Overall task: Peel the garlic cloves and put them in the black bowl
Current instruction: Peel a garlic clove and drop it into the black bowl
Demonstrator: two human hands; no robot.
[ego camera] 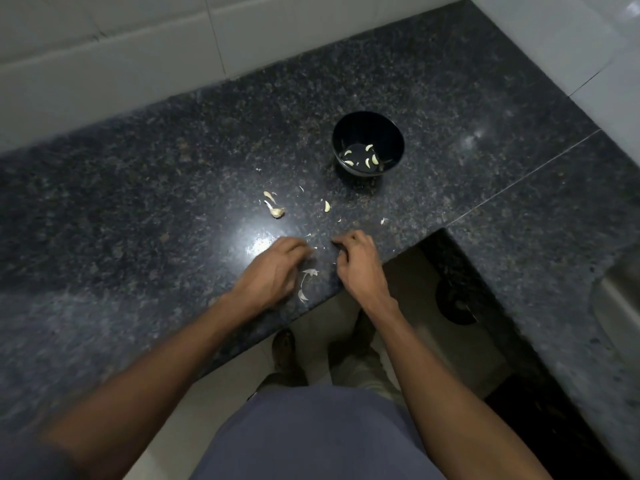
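Papery skin point(304, 284) lies between my curled hands, left hand point(273, 268) and right hand point(356, 259), low centre on the counter point(138, 168); what they grip I cannot tell, probably mid-peel, next dropping the clove into the black bowl point(368, 124).

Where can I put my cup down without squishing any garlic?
Bare counter lies left of the garlic scraps, and more behind and right of the black bowl up to the tiled wall. It is crowded between the bowl and the left hand and right hand: a clove and skins.
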